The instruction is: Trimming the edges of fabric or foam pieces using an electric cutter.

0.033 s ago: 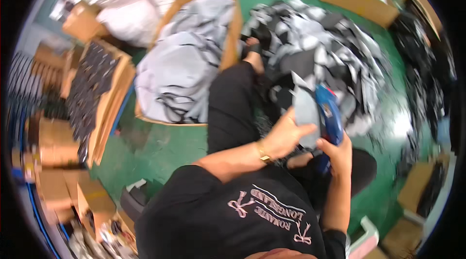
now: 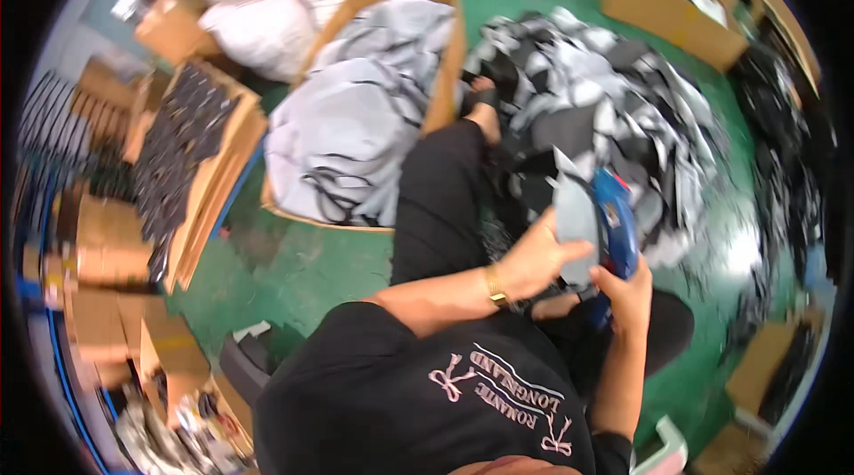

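Note:
My left hand point(image 2: 536, 259), with a gold watch on its wrist, is closed on a light grey fabric piece point(image 2: 576, 217). The piece stands up with a pointed far end, and the thumb presses over its near part. Beside it on the right, my right hand point(image 2: 626, 286) wraps round a blue handheld electric cutter point(image 2: 616, 221). A little red shows near the cutter's far end; its working tip cannot be made out. Both hands are close together above my lap. Just beyond them lies a large heap of grey, black and white fabric scraps point(image 2: 569, 124).
A cardboard box point(image 2: 447, 75) of grey fabric stands left of my outstretched leg. White sacks point(image 2: 258, 30) lie behind it. Farther left are flattened cardboard with dark pieces point(image 2: 182, 155) and several cartons point(image 2: 111, 226). Another box point(image 2: 667, 30) stands far right, near black plastic bags point(image 2: 769, 110).
The whole view has shifted slightly, so everything appears a little to the right. Both hands keep their hold on the fabric piece and the cutter.

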{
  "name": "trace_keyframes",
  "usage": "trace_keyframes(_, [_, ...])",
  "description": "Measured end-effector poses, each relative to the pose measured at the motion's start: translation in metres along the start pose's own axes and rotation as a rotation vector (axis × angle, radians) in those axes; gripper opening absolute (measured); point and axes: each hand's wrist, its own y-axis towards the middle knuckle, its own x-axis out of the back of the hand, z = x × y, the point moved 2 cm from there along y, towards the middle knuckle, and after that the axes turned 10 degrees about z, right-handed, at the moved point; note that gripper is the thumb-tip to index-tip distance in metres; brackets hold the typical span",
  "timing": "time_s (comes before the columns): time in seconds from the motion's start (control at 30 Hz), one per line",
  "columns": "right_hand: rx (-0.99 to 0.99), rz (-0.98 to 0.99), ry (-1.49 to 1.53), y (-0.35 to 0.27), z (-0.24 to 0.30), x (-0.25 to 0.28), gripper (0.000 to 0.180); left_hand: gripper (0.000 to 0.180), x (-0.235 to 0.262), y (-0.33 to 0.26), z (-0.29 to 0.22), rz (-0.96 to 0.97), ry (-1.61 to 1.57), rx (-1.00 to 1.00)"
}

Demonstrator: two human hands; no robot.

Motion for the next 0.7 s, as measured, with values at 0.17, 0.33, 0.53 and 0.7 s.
trace_keyframes(0.17, [0.078,0.011,-0.188,0.007,0.003,-0.005,0.028,0.034,0.010,-0.013,-0.001,0.187,0.114,0.089])
trace_keyframes(0.33, [0.121,0.073,-0.181,0.011,0.015,-0.011,0.026,0.031,0.013,-0.016,-0.013,0.250,0.259,0.136])
trace_keyframes(0.53, [0.105,0.091,0.010,0.014,0.014,-0.002,0.028,0.026,0.024,-0.007,-0.007,0.148,0.135,0.169])
trace_keyframes(0.7, [0.037,0.059,0.050,-0.002,0.006,0.015,0.037,0.027,0.040,-0.003,-0.025,-0.041,-0.119,0.068])
